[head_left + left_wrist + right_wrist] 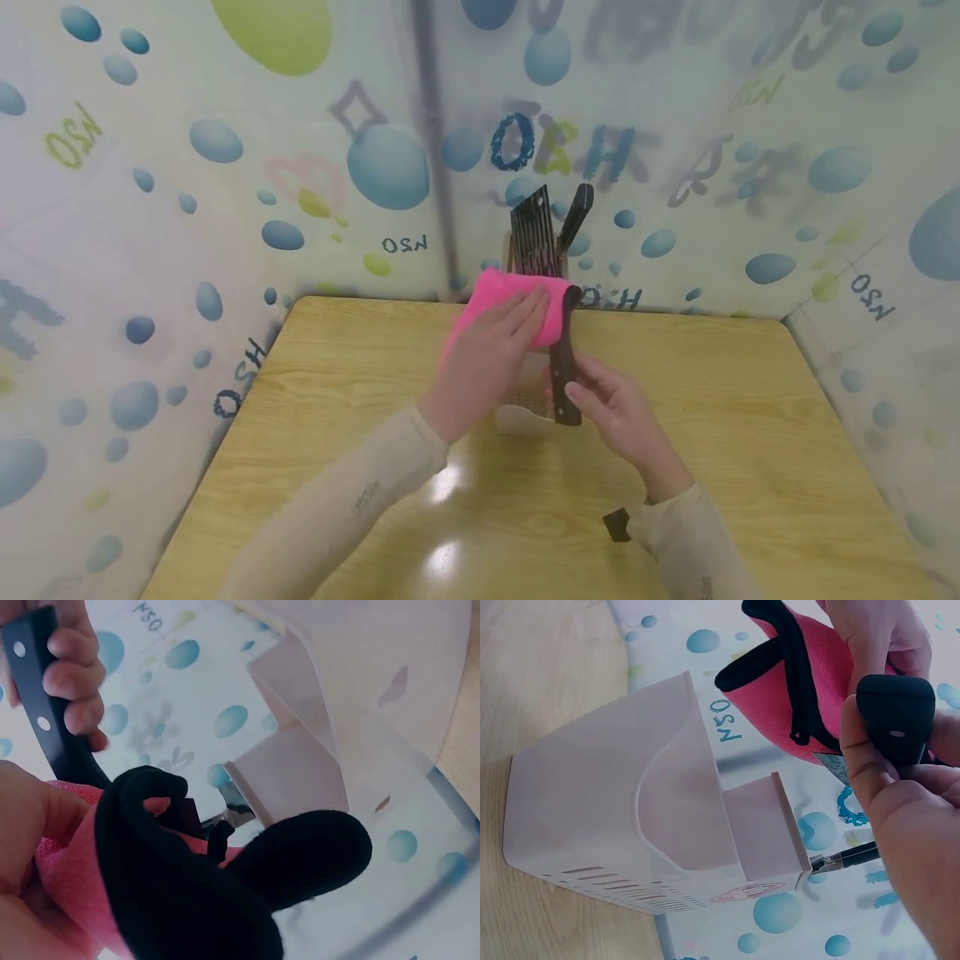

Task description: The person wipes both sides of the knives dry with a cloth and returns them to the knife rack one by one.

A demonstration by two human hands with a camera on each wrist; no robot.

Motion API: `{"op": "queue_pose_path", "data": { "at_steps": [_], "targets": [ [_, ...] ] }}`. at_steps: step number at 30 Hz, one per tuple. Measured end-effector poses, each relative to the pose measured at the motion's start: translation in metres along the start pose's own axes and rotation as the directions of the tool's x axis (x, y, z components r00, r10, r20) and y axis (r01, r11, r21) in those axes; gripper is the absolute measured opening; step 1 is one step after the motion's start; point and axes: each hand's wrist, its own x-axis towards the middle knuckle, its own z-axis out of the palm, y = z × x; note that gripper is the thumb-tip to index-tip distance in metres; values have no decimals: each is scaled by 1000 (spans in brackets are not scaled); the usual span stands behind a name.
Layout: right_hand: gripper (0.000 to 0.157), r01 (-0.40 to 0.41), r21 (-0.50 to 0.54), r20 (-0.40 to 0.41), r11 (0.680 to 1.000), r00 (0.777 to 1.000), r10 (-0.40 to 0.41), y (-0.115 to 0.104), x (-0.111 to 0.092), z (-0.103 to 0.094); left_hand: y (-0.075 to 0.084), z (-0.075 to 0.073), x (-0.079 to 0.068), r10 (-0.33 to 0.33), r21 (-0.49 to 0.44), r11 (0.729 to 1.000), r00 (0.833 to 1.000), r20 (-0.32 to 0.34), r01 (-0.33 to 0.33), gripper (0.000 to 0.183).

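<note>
My right hand (622, 417) grips the black riveted handle (566, 375) of a knife, with the handle pointing down toward me. My left hand (483, 358) holds a pink cloth (487, 292) with black trim over the knife's blade. Above the cloth, in the head view, a broad dark striped blade (534, 233) shows, with a small hole near its upper corner. The rest of the blade is hidden by the cloth. The left wrist view shows the cloth (71, 900) bunched under the left thumb, its black trim looping in front.
Behind the hands, a pale pink knife holder (592, 787) with slotted sides stands on the wooden table (360, 375). Another black knife handle (577, 212) sticks up from it. A patterned wall (300, 167) rises right behind the table. A small black piece (617, 525) shows beside the right sleeve.
</note>
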Motion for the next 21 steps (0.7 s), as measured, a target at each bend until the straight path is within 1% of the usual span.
{"op": "queue_pose_path", "data": {
  "at_steps": [3, 7, 10, 17, 21],
  "targets": [
    [45, 4, -2, -7, 1000, 1000, -4, -1, 0, 0, 4, 0, -3, 9, -21, 1000, 1000, -16, -9, 60],
    [46, 15, -11, -24, 1000, 1000, -15, -1, 0, 0, 8, 0, -7, 50, -15, 999, 998, -49, -51, 58],
    [45, 24, -23, -44, 999, 999, -25, -1, 1, 0, 11, 0, -11, 71, -12, 997, 996, -60, -72, 58],
    [44, 11, -47, -91, 999, 996, -15, -2, 2, 2, 16, -1, -19, 74, -14, 997, 997, -21, -74, 60],
    [43, 27, -42, -89, 999, 996, -30, -1, 3, 2, 16, -2, -20, 74, -7, 997, 997, -18, -74, 61]
  ]
}}
